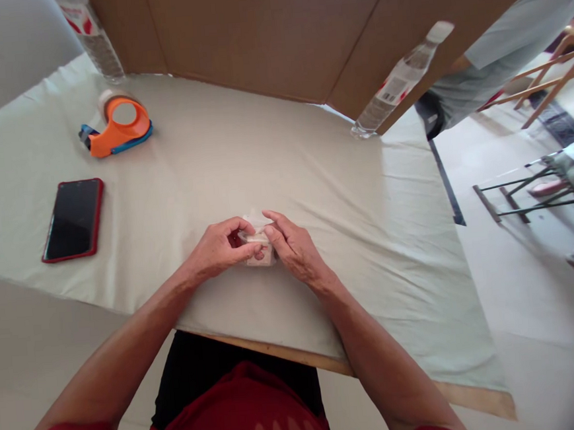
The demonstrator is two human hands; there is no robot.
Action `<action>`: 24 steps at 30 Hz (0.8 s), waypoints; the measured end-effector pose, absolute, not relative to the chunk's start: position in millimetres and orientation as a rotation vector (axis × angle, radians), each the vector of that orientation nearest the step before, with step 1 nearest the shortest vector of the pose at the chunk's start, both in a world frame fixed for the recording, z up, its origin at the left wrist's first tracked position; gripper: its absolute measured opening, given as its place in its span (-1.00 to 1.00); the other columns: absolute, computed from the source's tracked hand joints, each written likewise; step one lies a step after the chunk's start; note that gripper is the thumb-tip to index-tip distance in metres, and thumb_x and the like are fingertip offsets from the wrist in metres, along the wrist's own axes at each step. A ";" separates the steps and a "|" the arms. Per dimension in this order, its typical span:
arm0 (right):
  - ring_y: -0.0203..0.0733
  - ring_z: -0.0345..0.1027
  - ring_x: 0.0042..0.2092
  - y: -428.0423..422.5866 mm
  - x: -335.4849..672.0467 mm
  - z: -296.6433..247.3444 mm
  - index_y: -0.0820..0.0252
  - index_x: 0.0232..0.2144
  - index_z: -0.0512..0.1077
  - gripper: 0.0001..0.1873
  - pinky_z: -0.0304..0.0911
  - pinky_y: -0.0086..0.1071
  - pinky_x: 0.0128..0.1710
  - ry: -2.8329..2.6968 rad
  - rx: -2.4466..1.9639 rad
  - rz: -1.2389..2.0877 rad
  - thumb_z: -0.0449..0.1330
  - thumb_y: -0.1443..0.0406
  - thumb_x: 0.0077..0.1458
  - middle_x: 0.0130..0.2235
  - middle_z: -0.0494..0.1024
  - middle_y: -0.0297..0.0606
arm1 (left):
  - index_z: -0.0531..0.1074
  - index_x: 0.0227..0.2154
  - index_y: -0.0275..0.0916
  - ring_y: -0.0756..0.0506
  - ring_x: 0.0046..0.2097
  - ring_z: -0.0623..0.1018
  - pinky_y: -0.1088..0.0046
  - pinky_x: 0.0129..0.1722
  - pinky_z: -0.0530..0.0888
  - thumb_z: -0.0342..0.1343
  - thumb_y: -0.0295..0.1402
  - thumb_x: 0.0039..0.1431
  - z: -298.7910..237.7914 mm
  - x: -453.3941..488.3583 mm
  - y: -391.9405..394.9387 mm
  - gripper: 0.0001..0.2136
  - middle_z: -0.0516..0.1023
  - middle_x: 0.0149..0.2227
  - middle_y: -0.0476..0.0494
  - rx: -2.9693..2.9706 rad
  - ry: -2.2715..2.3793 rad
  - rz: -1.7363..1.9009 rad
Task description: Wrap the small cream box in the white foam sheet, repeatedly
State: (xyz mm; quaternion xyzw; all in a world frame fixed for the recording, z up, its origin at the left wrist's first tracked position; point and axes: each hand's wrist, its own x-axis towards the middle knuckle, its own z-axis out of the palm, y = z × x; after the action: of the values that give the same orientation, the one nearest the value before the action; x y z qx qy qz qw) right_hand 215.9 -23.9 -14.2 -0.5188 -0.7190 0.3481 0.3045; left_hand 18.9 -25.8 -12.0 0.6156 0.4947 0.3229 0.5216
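My left hand (219, 249) and my right hand (293, 246) meet over a small white packet (258, 246) that rests on the pale cloth-covered table (243, 159). Both hands have their fingers curled and pinched on the packet, the left from the left side, the right from the right. Most of the packet is hidden behind my fingers; only its pale top edge and lower corner show. My forearms reach in from the bottom of the view.
A red-cased phone (73, 219) lies at the left. An orange tape dispenser (118, 127) sits behind it. Two clear plastic bottles (399, 79) (90, 34) stand by a large cardboard sheet (272, 30) at the back. Another person (507, 45) and chair frames are at the right.
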 end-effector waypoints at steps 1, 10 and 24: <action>-0.05 0.47 -0.05 -22.7 217.1 -14.1 0.14 0.14 0.43 -0.52 0.30 -0.21 0.02 -1.876 -1.391 0.884 0.01 0.07 0.31 -0.09 0.64 -0.15 | 0.46 -0.28 -0.22 -0.06 -0.41 0.58 0.47 -0.43 0.45 0.29 -0.17 0.02 -12.8 18.9 -25.5 -0.72 0.65 -0.44 -0.08 1.454 1.173 0.775; -0.16 0.43 -0.26 23.9 230.4 -14.5 0.25 -0.19 0.56 -0.70 0.30 -0.29 -0.18 -1.907 -1.564 0.923 0.25 0.26 0.00 -0.27 0.63 -0.18 | 0.45 -0.26 -0.21 -0.11 -0.34 0.65 0.46 -0.40 0.48 0.30 -0.17 0.02 -11.9 18.6 -25.6 -0.71 0.69 -0.40 -0.10 1.437 1.169 0.762; -0.32 0.17 -0.43 42.6 222.4 -15.7 0.21 -0.50 0.46 -0.83 0.04 -0.43 -0.45 -1.985 -1.472 1.279 0.24 0.21 -0.15 -0.51 0.40 -0.40 | 0.51 -0.26 -0.21 -0.07 -0.40 0.57 0.48 -0.43 0.45 0.33 -0.20 -0.03 -14.8 16.2 -23.4 -0.71 0.63 -0.42 -0.06 1.459 1.171 0.741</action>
State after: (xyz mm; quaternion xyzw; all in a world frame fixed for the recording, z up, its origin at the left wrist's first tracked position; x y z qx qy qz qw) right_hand 222.4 42.6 -15.7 -0.5205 -0.7018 0.4524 0.1785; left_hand 16.2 -23.4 -14.8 0.6126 0.4917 0.3112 0.5349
